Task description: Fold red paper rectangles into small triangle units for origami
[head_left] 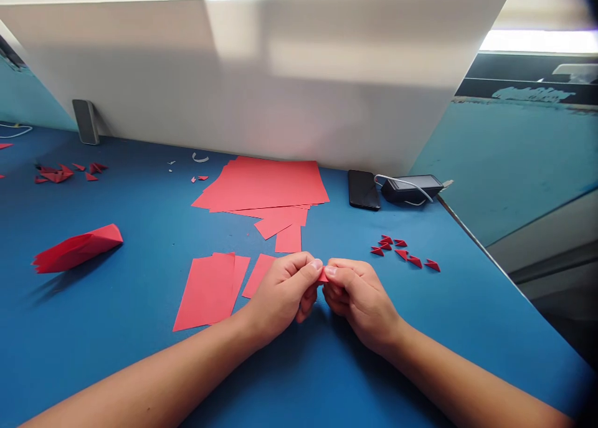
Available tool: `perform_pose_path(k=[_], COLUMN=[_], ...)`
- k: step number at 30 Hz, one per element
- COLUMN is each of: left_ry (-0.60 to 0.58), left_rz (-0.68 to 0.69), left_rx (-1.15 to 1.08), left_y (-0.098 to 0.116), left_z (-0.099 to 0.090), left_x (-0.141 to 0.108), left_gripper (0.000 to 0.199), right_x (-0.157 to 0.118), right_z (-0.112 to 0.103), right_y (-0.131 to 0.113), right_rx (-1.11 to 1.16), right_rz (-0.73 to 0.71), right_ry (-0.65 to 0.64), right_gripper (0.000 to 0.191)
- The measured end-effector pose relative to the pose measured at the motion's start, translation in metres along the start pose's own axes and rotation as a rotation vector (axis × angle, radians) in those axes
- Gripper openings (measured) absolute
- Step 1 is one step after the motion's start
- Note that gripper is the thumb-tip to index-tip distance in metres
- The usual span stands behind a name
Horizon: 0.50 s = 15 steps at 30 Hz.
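Note:
Between my two hands is a small folded piece of red paper (323, 275), mostly hidden by the thumbs and fingers. My left hand (287, 285) pinches its left end and my right hand (359, 297) pinches its right end, just above the blue table. Left of my left hand lie cut red paper rectangles (205, 291), some overlapping. Beyond the hands is a stack of larger red sheets (271, 182) with smaller strips (288, 238) at its near edge. Several small folded red triangles (402, 253) lie to the right of my right hand.
At the left rests a long folded red paper bundle (79, 248), with more folded red pieces (56, 174) behind it. A black phone (364, 190) and a dark device with a white cable (411, 189) lie at back right. A grey upright device (86, 121) leans against the white board (280, 91).

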<state>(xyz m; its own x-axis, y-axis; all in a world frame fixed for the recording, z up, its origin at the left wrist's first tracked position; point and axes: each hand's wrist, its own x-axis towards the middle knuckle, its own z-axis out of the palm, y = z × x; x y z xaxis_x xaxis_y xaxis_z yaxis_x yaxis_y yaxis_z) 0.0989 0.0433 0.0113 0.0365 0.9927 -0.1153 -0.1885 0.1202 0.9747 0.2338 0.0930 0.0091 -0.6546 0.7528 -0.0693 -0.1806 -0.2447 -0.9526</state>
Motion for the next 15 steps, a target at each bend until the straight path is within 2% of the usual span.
perform_pose_path(k=[7, 10, 15], left_ry=[-0.008, -0.006, 0.010], left_rz=[-0.002, -0.002, 0.017], left_rx=[0.000, 0.007, 0.010], left_y=[0.0012, 0.0015, 0.0029], left_z=[-0.0003, -0.0004, -0.0006], left_x=[-0.0005, -0.0004, 0.0008], left_gripper=[0.036, 0.036, 0.036], right_x=[-0.0003, -0.0002, 0.0016], right_z=[-0.0046, -0.0050, -0.0041], right_y=[0.0053, 0.0033, 0.0037], right_rx=[-0.196, -0.286, -0.172], right_rz=[-0.134, -0.143, -0.096], right_ry=[-0.005, 0.002, -0.013], right_gripper=[0.038, 0.039, 0.039])
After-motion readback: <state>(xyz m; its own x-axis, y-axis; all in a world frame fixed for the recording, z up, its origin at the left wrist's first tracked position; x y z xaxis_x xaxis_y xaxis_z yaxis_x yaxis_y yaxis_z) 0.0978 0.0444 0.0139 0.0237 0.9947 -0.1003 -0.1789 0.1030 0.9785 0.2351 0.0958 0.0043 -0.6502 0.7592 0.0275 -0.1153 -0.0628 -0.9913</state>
